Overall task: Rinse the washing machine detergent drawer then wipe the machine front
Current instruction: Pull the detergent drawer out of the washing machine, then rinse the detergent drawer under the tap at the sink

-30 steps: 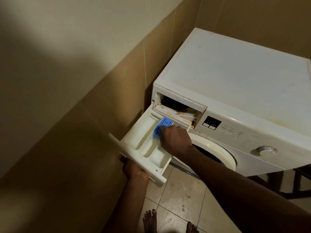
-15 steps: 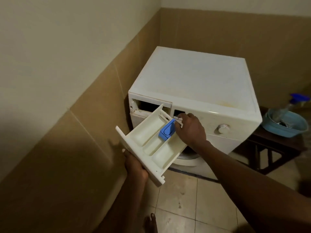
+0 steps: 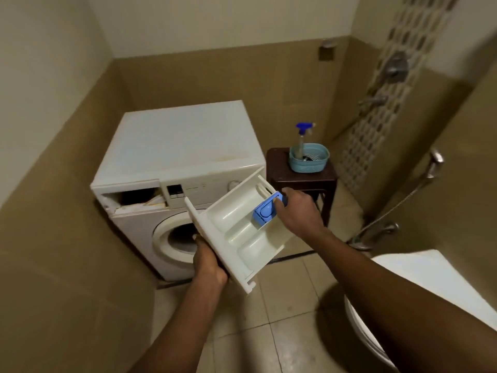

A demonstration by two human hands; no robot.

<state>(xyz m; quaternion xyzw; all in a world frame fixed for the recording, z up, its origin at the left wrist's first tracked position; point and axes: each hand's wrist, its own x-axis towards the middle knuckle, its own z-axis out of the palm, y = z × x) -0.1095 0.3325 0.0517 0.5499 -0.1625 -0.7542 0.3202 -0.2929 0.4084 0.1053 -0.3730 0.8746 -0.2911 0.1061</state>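
Near field: tiled floor below, white toilet at lower right.

Left grip: fingers curled round the front-panel end of the detergent drawer, holding it from underneath.

Drawer is fully out of the machine and held in the air, tilted, with its open compartments facing up. It sits in front of the washing machine, overlapping the right side of the round door and the control panel.

Right grip: at the drawer's far end, fingers curled onto the blue insert, pinching it. The insert sits in the rear right compartment.

Machine: white, against the left wall. The empty drawer slot gapes at the top left of the front, stained inside.

Just beside the machine, on the right: a dark stool as surface, carrying a light blue basket. A spray bottle with a blue trigger head stands in the basket.

Far right wall: shower tap, blurred.
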